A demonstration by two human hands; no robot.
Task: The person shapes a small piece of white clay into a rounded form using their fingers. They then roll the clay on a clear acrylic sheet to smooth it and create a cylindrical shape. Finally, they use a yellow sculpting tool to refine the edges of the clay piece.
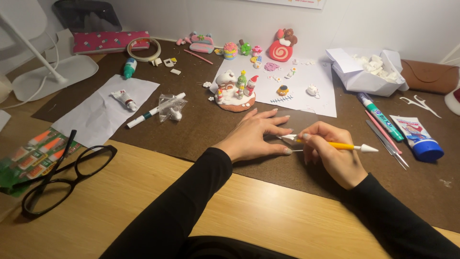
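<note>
While our left hand [254, 136] lies flat, grasping nothing, at centre frame, our right hand [330, 153] clenches a yellow modelling tool [335, 145], shaping white clay [289, 138]; steadiness needed.

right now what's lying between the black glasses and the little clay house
In the head view, a white pen and a small clear plastic bag lie on the brown mat between the glasses and the clay house.

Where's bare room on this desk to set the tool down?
Bare wood lies along the near edge, between the glasses and the left hand. Bare brown mat shows right of the right hand, below the blue-capped tube. The back, around the clay figures and paper box, is crowded.
</note>
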